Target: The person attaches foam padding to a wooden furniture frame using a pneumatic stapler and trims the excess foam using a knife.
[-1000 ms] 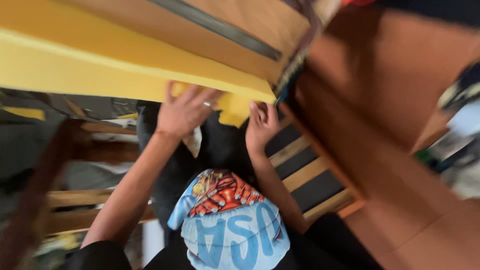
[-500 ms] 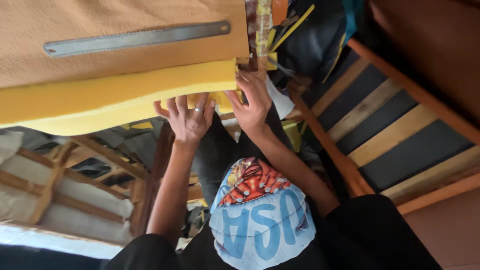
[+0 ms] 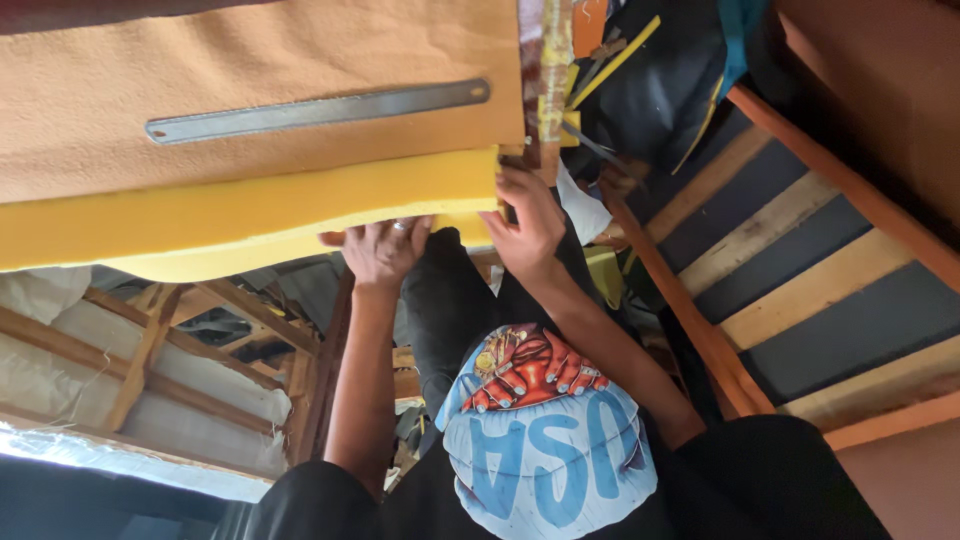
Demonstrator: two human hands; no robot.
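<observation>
Wooden frames behind; I log left hand [image 3: 380,250] and right hand [image 3: 528,225], fingers curled gripping foam [image 3: 250,215] at 12 o'clock; blade [image 3: 310,110] might slide off if tilted.

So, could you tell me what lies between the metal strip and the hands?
Head view: tan fabric, then yellow foam edge, which left hand and right hand touch.

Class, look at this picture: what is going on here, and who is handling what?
A person in a black shirt and a printed head covering works at a thick yellow foam slab topped with tan fabric. The left hand grips the foam's lower edge; the right hand holds the slab's corner. A long metal blade lies flat on the fabric, untouched. Wooden furniture frames stand around them.
</observation>
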